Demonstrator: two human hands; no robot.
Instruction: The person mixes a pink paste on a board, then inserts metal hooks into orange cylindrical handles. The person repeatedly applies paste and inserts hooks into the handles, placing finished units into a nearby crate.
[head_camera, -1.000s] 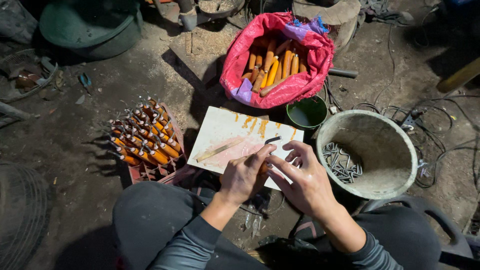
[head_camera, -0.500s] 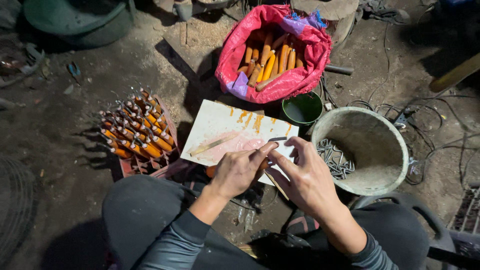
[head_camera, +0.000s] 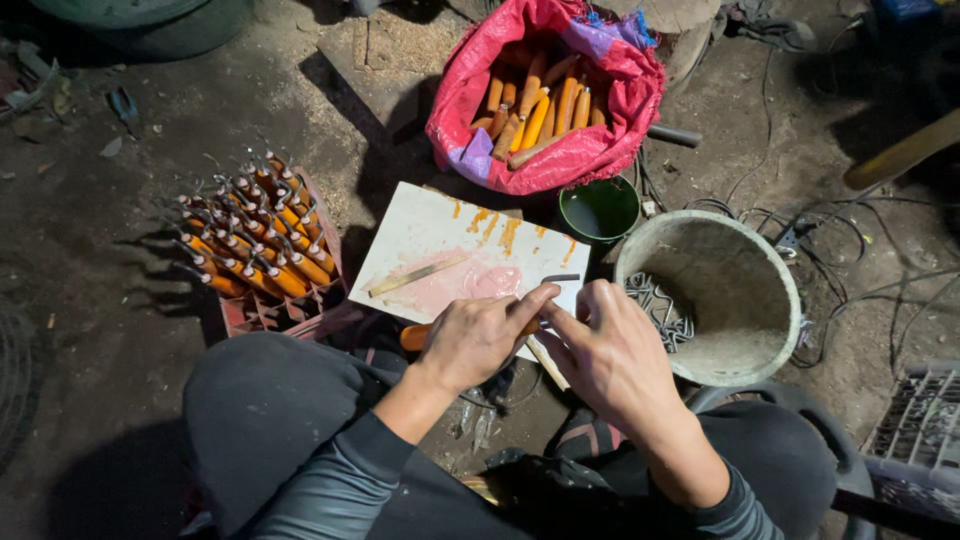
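1. My left hand (head_camera: 478, 338) is gripping one orange handle (head_camera: 415, 336) over the white board (head_camera: 440, 240); my right hand (head_camera: 612, 358) is pinching one bent metal piece (head_camera: 560, 279) at its tip.
2. One pink sack (head_camera: 560, 150), one rack (head_camera: 262, 250), one bucket (head_camera: 712, 296) are sitting nearby.
3. Handles in the sack and rack are overlapping, so I cannot count them; the handle's front end is hidden by my fingers.
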